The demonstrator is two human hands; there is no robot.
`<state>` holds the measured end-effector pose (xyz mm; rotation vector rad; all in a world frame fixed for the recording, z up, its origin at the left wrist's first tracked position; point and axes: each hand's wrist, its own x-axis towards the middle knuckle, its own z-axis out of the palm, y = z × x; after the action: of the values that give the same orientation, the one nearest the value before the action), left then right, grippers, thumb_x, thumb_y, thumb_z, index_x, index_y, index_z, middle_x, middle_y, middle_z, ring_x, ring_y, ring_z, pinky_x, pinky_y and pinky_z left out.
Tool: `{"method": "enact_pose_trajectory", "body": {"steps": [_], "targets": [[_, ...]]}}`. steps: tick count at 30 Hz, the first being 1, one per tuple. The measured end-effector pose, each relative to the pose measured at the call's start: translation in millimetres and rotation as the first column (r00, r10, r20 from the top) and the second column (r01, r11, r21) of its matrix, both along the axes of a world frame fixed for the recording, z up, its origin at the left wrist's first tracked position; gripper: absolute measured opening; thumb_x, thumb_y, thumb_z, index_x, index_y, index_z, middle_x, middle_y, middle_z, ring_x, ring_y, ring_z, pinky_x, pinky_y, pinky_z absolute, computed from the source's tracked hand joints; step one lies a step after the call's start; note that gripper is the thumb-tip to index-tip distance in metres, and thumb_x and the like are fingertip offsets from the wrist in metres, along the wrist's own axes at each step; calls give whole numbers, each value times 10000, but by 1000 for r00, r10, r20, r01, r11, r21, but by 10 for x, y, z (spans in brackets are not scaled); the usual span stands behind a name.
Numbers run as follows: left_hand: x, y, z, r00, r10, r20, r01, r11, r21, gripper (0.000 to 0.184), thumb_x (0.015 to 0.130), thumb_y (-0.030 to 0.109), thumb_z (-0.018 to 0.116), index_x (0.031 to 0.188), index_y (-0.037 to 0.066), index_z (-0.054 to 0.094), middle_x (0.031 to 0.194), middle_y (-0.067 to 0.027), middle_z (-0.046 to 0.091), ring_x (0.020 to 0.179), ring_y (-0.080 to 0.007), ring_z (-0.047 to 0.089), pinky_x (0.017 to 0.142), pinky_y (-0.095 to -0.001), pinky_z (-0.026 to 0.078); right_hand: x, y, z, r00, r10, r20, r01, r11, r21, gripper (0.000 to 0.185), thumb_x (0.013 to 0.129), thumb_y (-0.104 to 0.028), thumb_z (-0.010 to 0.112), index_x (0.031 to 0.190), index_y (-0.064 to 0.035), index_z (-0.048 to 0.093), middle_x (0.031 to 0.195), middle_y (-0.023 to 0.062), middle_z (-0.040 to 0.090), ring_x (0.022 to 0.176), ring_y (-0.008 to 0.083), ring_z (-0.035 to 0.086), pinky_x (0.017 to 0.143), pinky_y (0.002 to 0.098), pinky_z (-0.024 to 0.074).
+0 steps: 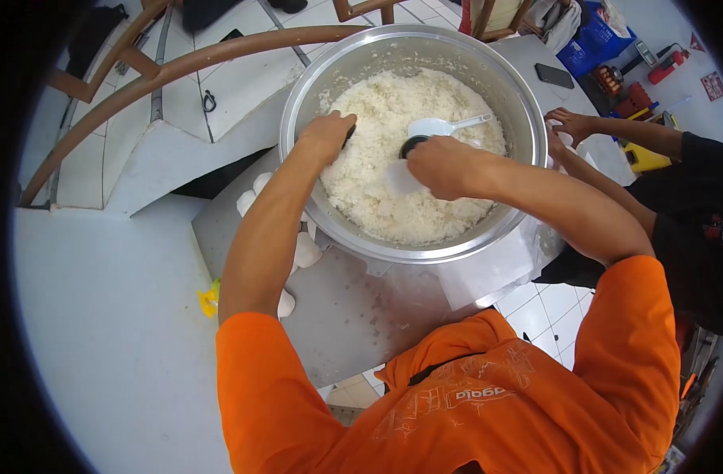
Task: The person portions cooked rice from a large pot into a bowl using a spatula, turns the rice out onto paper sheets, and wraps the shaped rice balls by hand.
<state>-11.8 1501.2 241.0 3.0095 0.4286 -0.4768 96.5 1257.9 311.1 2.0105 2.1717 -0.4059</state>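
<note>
A wide metal pot (292, 118) holds a large mass of white rice (393, 103). My left hand (328, 136) reaches into its left side, with fingers curled round a small black object (349, 136) that is mostly hidden. Near the middle of the rice, my right hand (447, 167) is closed on a black round object that looks like a small cup (411, 145). A translucent plastic sheet (402, 178) hangs beside those fingers; whether they grip it too, I cannot tell. A white rice scoop (431, 127) lies on the rice just beyond my right hand.
White wrapped bundles (306, 251) lie left of the pot on the grey table (346, 324). Clear plastic sheets (484, 272) rest at its near right. Another person's hands (571, 126) work at the right rim. A phone (554, 76) lies behind; a brown railing (219, 59) curves at left.
</note>
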Motion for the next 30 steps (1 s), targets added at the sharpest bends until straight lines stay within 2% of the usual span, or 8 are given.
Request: {"method": "enact_pose_trajectory", "body": {"steps": [4,7,11,17,25,28,29,30], "targets": [[54,-78,40,990,-48,-131,35,995,-94,564,740,-84,716,1255,92,568,1200,-204,638,1131,-414,656,929,-463,555,14,-153,280,1000,-4,28,13,950,-313,117,843,-56,681,868,20,765,908,224,753,899,385,748,758,436,588],[66,-83,-81,987,-52,-155,28,988,-153,603,685,-80,736,1238,88,564,1175,-211,641,1117,-419,655,904,-455,554,-3,-236,257,999,-31,39,43,930,-366,193,912,-154,705,931,27,770,949,228,754,963,404,736,818,463,582],[72,-310,-7,975,-88,-205,64,990,-124,578,721,-68,759,1249,83,579,1170,-195,682,1124,-394,675,923,-446,572,-70,-66,-176,969,-228,-97,185,926,-330,209,856,-137,710,960,33,774,982,207,768,970,388,744,812,453,597],[133,-452,40,937,-155,-313,88,972,-216,750,598,8,864,1290,84,584,1101,-173,734,1064,-347,711,858,-442,579,-12,405,-355,943,-312,-117,273,924,-267,258,853,-155,698,1028,21,766,1050,196,768,997,379,742,833,458,596],[83,-579,-278,885,-160,-437,-87,866,-493,548,556,86,901,1088,62,770,1044,-159,768,1014,-291,720,838,-390,567,-190,456,-178,930,-336,-148,307,933,-187,254,849,-184,731,1056,-48,787,1049,175,776,992,345,753,817,456,601],[27,-335,-726,946,-204,-250,4,782,-623,583,574,154,926,1125,61,760,1049,-166,758,986,-292,713,823,-387,558,-271,356,-148,943,-314,-113,305,948,-90,212,841,-190,716,983,-57,798,988,176,783,937,328,767,795,455,602],[-49,-258,-952,967,-256,-6,220,842,-492,650,592,170,931,1193,46,718,1075,-177,751,981,-301,710,843,-388,555,-296,344,-102,930,-317,-184,300,947,-113,199,817,-191,734,952,-59,797,960,150,790,907,316,773,777,445,601],[-31,-224,-935,971,-220,93,238,861,-450,710,602,182,935,1246,33,675,1097,-186,743,990,-307,706,864,-386,550,-397,251,-123,909,-314,-274,363,919,151,122,818,-184,730,861,-85,786,888,115,785,832,298,770,758,445,597]]}}
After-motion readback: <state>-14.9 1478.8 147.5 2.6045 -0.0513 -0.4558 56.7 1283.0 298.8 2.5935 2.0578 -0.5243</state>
